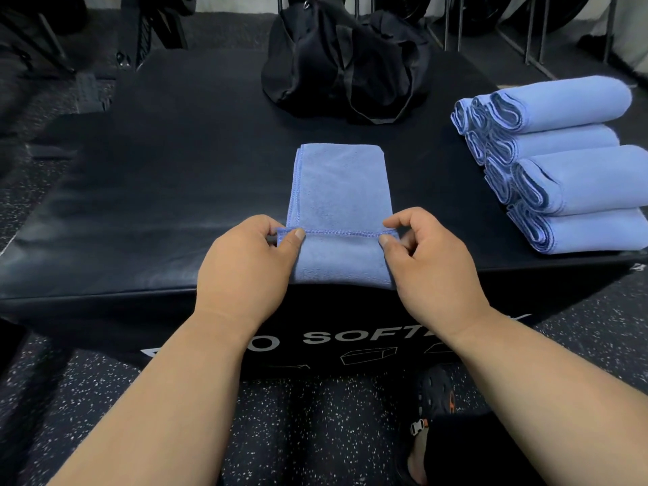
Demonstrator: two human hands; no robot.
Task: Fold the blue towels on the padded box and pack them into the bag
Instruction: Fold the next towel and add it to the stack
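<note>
**Near hem pinched, fold under way**

The left hand (250, 254) and right hand (426, 254) each pinch a corner of the towel's (338, 191) near hem on the padded box (157, 191). Uneven pulls could skew the fold. Folded towels (568, 163) sit right; the bag (345, 61) waits behind.

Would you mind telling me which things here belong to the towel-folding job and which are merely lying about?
Part of the job:
- blue towel, pinched by left hand and right hand
- folded towels
- black bag
- padded box

Lying about:
- weight plates on a rack behind
- speckled floor
</note>
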